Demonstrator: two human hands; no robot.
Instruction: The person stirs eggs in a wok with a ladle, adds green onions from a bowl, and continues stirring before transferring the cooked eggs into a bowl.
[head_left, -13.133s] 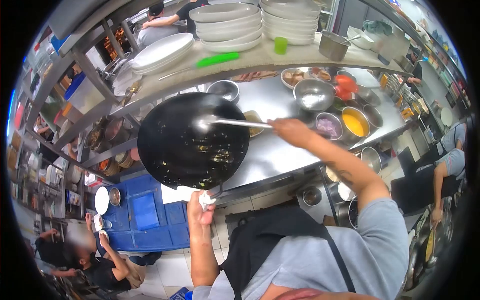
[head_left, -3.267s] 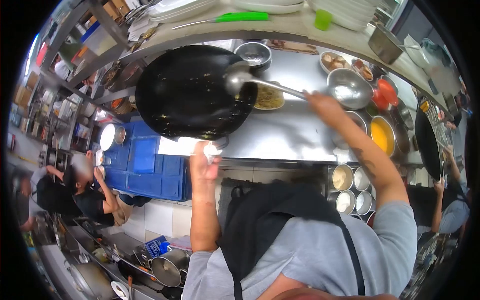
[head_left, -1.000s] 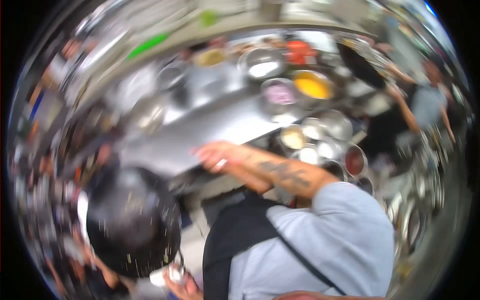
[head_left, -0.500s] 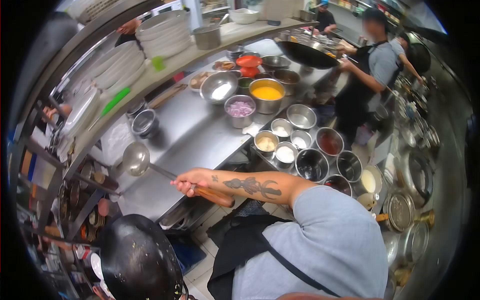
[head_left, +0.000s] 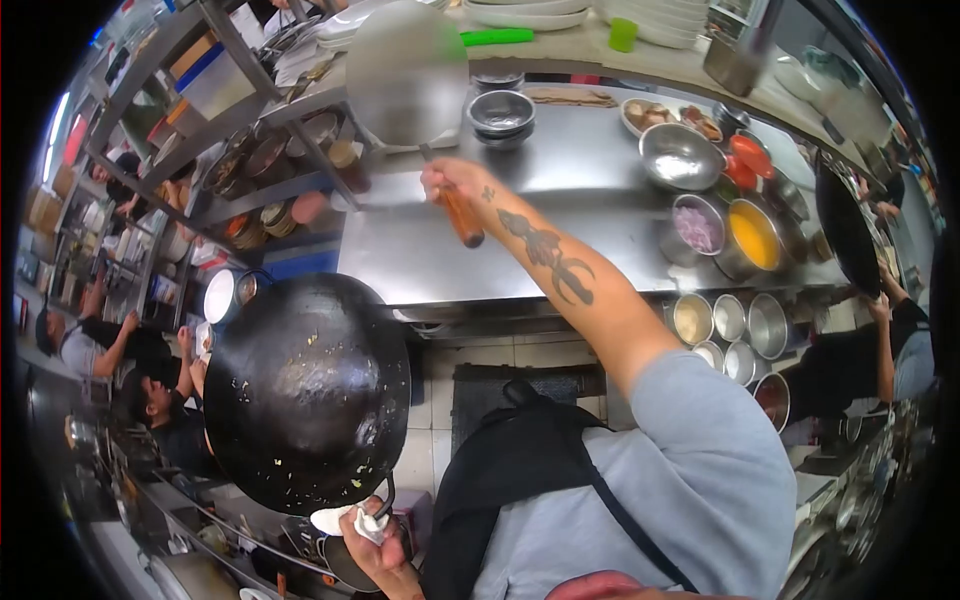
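My right hand (head_left: 452, 182) is wrapped round the wooden handle of a ladle (head_left: 463, 222), arm stretched out over the steel counter. A smeared, pale rounded shape at the far end of the handle looks like the ladle's bowl. Low on the left, my left hand (head_left: 378, 540) grips a black wok (head_left: 300, 390) at its loop handle, with a white cloth (head_left: 370, 525) between palm and metal. The wok is tipped so its inside faces me. Small food scraps cling to its dark surface, mostly along the lower part.
On the steel counter (head_left: 560, 225) stand small metal bowls (head_left: 502, 118), a pot of chopped onion (head_left: 697, 228) and a pot of yellow liquid (head_left: 752, 235). Several metal containers (head_left: 692, 318) sit lower right. Shelving (head_left: 240, 60) rises left. A co-worker (head_left: 900, 330) holds another wok (head_left: 846, 225) at right.
My view has swung left. The wok shows more fully, and my left hand on its handle has come into sight. My right hand has raised the ladle, still holding it.
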